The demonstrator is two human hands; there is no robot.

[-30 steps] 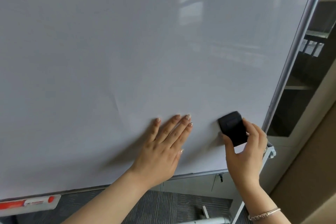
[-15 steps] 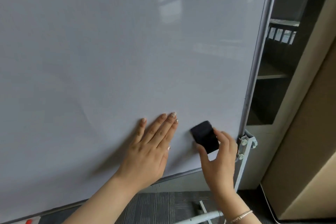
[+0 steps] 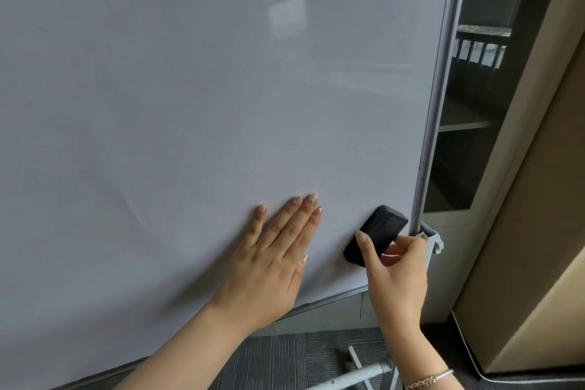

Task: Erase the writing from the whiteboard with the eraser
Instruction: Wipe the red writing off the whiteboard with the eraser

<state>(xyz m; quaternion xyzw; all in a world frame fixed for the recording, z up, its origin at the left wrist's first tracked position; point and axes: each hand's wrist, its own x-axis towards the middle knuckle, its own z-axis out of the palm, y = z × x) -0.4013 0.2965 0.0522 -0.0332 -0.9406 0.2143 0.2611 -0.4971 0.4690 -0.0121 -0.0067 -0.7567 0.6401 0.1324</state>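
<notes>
The whiteboard (image 3: 196, 89) fills most of the view and shows no writing, only window reflections. My left hand (image 3: 272, 256) lies flat on the board near its lower edge, fingers together and pointing up. My right hand (image 3: 395, 275) grips the black eraser (image 3: 380, 231) between thumb and fingers and presses it tilted against the board's lower right corner, close to the grey frame (image 3: 438, 98).
A grey bracket (image 3: 432, 237) of the board stand sits just right of the eraser. A dark glass-fronted cabinet (image 3: 474, 104) and a beige panel (image 3: 544, 199) stand to the right. Stand legs (image 3: 357, 372) cross the grey carpet below.
The view has swung right, so the board's right frame is nearer the centre and the red marker on the tray is out of sight. The eraser has tilted and moved toward the frame.
</notes>
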